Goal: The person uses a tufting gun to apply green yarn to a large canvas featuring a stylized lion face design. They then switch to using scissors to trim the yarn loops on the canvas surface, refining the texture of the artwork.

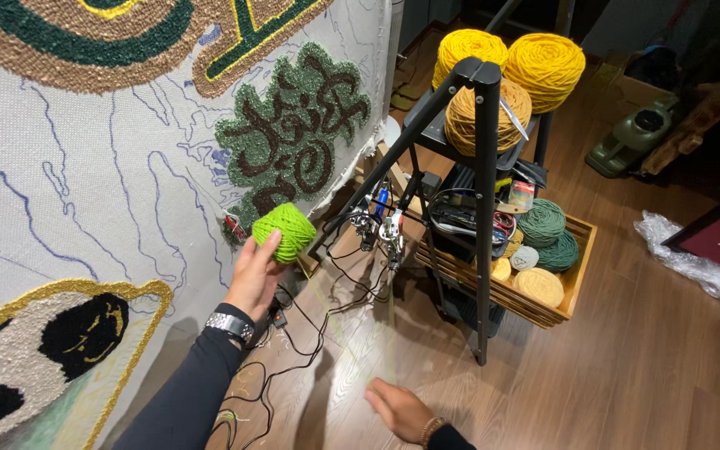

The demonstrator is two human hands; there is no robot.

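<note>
My left hand (253,275) holds a bright green ball of yarn (285,231) up against the stretched white tufting cloth (85,158), just below a tufted green and brown patch (293,133). A metal watch sits on that wrist. My right hand (397,408) hovers low over the wooden floor with fingers apart and nothing in it.
A black metal rack (483,208) stands to the right, carrying three yellow and ochre yarn balls (543,67) on top and a wooden crate (581,258) of green and yellow yarn below. Black cables (310,333) trail over the floor. Crumpled plastic wrap (693,262) lies at the right.
</note>
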